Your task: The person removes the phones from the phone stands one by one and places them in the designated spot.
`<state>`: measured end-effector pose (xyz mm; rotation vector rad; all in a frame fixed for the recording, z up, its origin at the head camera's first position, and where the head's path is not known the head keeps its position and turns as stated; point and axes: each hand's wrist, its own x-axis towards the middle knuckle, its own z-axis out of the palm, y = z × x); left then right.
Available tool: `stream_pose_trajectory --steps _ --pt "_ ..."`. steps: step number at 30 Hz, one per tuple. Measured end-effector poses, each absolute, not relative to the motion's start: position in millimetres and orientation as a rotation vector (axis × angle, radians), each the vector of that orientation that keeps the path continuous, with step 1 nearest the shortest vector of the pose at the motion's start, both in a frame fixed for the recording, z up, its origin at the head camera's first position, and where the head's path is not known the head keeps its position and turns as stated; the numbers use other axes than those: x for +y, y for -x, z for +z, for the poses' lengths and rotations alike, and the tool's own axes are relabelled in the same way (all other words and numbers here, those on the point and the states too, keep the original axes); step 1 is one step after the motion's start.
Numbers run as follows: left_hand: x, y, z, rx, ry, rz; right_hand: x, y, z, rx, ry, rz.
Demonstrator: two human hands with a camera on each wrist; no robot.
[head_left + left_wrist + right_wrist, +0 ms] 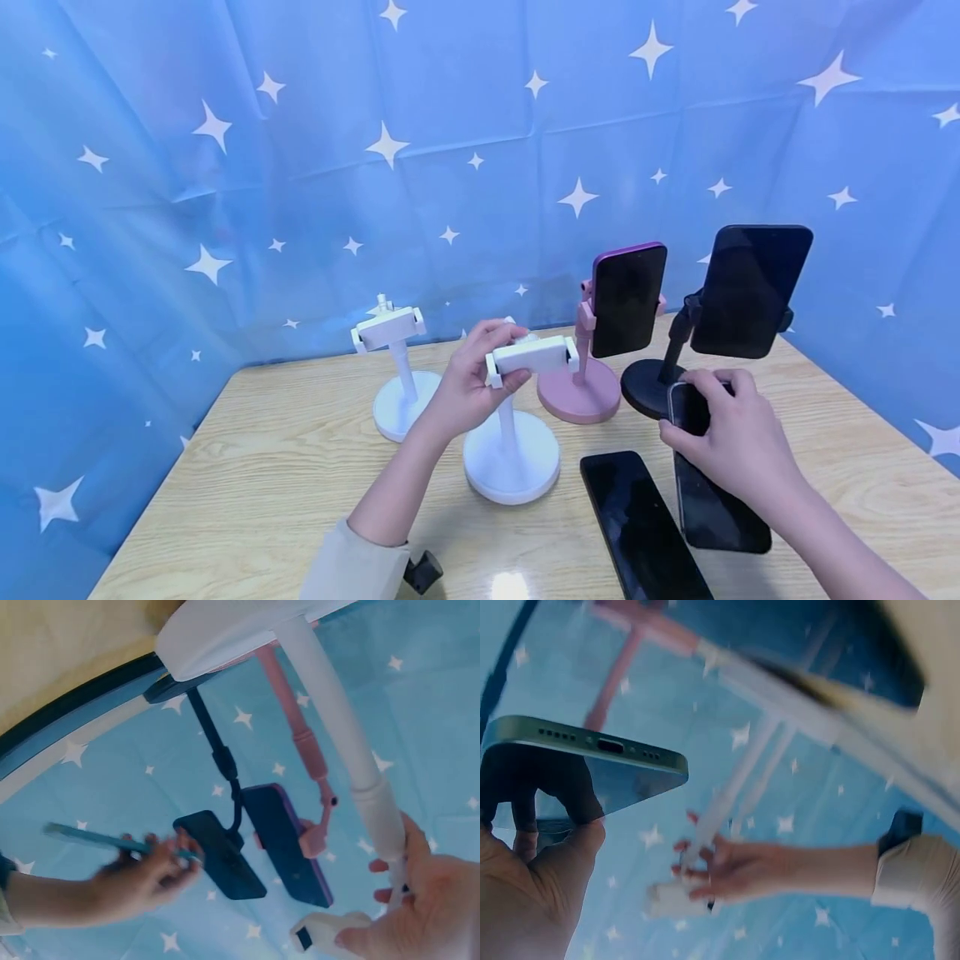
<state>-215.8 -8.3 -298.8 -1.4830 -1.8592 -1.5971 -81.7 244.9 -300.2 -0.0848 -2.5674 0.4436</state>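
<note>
Left hand: my left hand [471,377] pinches the clamp head of the near white phone stand [512,433], thumb on the front edge and fingers curled over the back, which keeps the cradle steady and level while its round base sits flat on the desk [247,475].
Right hand: my right hand [731,437] grips the top end of a dark smartphone [708,475], fingers wrapped over the upper edge and thumb on the side; the far end is lifted, the near end looks low at the desk.
Phone's place: just right of the near white phone stand, beyond the flat black phone [641,525] that lies between them.
Phone's axis: long axis runs away from me toward the black stand [738,312], tilted up at that far end; in the right wrist view its port edge [604,746] faces the camera.
Clamp's axis: long side runs left to right, jaws facing upward.
Other stands: the far white stand [396,367] is empty behind-left of the near one; the pink stand [600,333] behind-right carries a phone upright, as does the black stand.
</note>
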Motion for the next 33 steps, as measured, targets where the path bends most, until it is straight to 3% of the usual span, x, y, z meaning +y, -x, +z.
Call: stream_pose_trajectory --steps 17,24,33 --pt "5 259 -289 -1.892 1.354 -1.547 278 87 -350 -2.909 0.127 0.440" --pt "6 251 -268 -1.909 1.345 -1.532 281 90 -363 -2.939 0.091 0.483" --pt "7 273 -281 -1.955 1.295 -1.548 280 93 -369 -2.955 0.063 0.493"
